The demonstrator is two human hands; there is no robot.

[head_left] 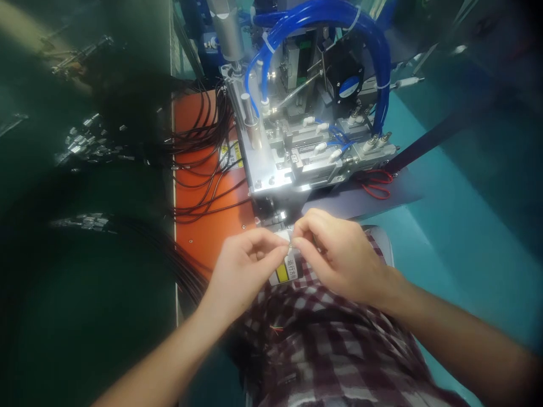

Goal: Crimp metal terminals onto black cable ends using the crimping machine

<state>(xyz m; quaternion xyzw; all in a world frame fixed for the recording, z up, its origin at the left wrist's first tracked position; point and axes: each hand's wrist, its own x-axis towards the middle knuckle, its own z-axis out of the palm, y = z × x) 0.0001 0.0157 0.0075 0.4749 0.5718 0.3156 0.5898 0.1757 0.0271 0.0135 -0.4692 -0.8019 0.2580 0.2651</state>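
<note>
My left hand [250,263] and my right hand [339,254] meet fingertip to fingertip just in front of the machine [297,152]. Each is closed in a pinch of thumb and forefinger. Whatever sits between the fingertips is too small to make out. Right behind the fingers is a white label with a yellow block [283,273] and printed characters. Thin coloured wire ends [276,328] show against the checked cloth [322,350] below the hands.
Black cables [199,135] run over the orange plate [212,226] from the left. A second cable bundle [169,249] with shiny ends lies on the dark green surface [106,305]. Blue air tubes [377,62] arch above the machine, and a red cord [377,185] hangs at its right.
</note>
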